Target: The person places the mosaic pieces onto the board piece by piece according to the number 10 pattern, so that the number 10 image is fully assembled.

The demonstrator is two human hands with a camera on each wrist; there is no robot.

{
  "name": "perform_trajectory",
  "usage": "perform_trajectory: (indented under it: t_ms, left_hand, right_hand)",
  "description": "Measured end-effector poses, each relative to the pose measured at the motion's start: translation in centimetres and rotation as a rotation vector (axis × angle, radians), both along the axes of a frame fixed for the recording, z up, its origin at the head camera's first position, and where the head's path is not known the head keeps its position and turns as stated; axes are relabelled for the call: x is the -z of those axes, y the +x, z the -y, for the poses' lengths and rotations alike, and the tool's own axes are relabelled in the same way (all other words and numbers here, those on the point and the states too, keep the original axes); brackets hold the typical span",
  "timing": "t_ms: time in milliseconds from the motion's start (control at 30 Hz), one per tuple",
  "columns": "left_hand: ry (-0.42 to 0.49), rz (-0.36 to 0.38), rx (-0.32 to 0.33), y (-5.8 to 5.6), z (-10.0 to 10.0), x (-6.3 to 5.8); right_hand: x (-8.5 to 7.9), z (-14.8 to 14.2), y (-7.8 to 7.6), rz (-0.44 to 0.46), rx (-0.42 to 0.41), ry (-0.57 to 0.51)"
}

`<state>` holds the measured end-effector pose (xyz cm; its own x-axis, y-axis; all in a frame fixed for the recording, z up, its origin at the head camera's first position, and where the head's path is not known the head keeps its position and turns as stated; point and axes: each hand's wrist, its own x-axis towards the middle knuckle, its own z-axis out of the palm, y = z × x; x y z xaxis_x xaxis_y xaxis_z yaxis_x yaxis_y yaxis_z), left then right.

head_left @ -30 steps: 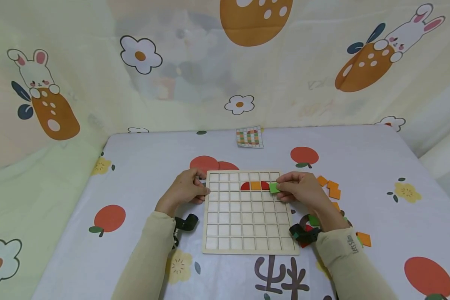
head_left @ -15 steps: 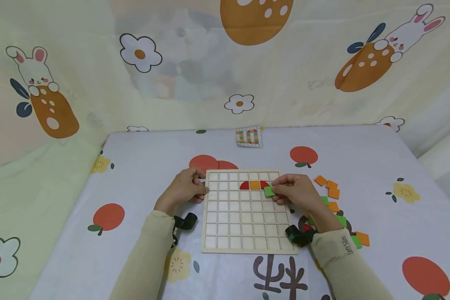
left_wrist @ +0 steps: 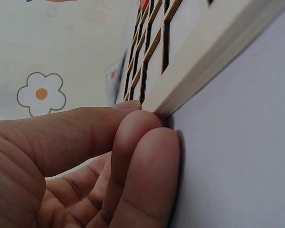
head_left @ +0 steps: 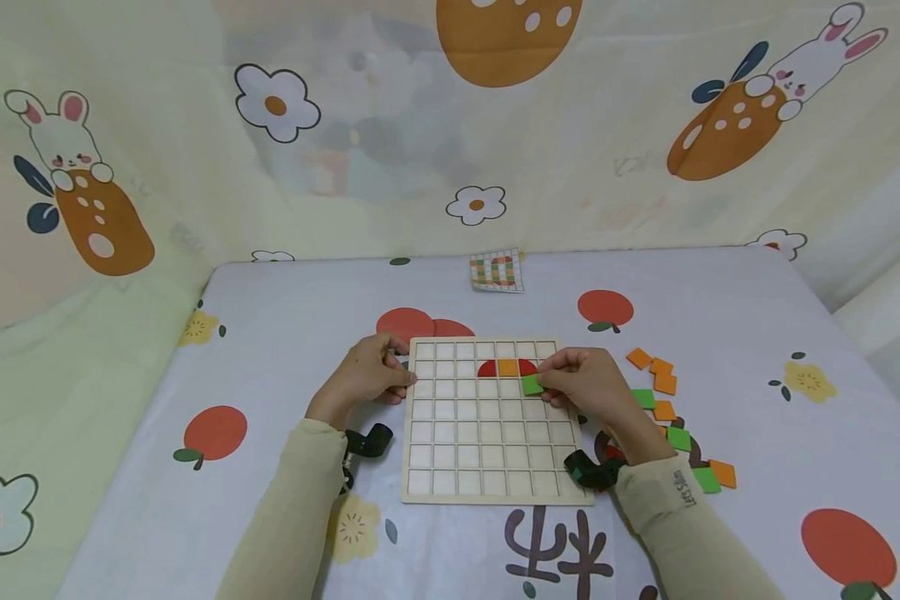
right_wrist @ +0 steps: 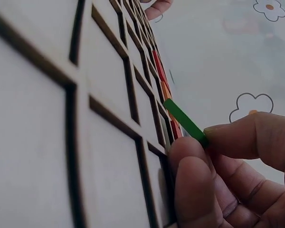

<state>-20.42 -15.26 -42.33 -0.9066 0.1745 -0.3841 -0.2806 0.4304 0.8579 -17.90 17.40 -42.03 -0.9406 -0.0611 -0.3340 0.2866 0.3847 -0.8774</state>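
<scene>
A pale wooden grid board [head_left: 487, 503] lies flat on the table. At its left edge, my left hand [head_left: 362, 373] holds the rim, thumb and fingertips gathered against the wooden side [left_wrist: 199, 66] in the left wrist view. My right hand [head_left: 587, 382] pinches a green square tile [head_left: 532, 385] over the right part of the grid, below the second row. The tile [right_wrist: 186, 123] is tilted, one edge slanting toward the grid in the right wrist view. In that second row sit two red rounded pieces [head_left: 487, 368] with an orange square [head_left: 507, 367] between them.
Loose orange tiles [head_left: 665, 383] and green tiles [head_left: 678, 438] lie scattered right of the board, some partly behind the right forearm. A small patterned card [head_left: 497, 272] lies near the table's back edge. A printed cloth [head_left: 390, 183] hangs behind the table.
My right hand has carried the green tile left and slightly nearer, from the right end of the second row to just below the right red piece. The left hand stays at the board's edge.
</scene>
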Motion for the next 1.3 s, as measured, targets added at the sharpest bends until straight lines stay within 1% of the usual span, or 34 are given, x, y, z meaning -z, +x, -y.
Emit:
perform_trajectory:
  t_ms: [233, 533, 800, 967, 1067, 1200, 1300]
  left_hand:
    - [-0.004, 0.004, 0.005, 0.0, 0.0, -0.1]
    - [-0.012, 0.013, 0.002, 0.0, -0.1, -0.2]
    - [-0.011, 0.012, 0.003, 0.0, 0.0, -0.2]
    - [-0.005, 0.008, 0.028, 0.0, -0.4, -0.2]
    - [-0.009, 0.005, 0.029, 0.0, -0.4, -0.2]
    - [-0.019, 0.003, 0.02, 0.2, -0.2, -0.2]
    - [-0.025, 0.004, 0.025, 0.2, -0.3, -0.2]
  right_hand:
    - [0.0, 0.1, 0.1, -0.015, -0.002, 0.02]
    - [0.0, 0.0, 0.1, -0.009, -0.01, 0.04]
    - [0.0, 0.0, 0.1, -0.015, -0.012, 0.034]
    - [-0.1, -0.4, 0.4, -0.018, 0.014, 0.032]
    - [-0.2, -0.5, 0.5, -0.018, 0.021, 0.018]
    - [-0.3, -0.6, 0.6, -0.021, 0.008, -0.031]
    - [-0.7, -1.5, 0.9, -0.041, -0.002, -0.048]
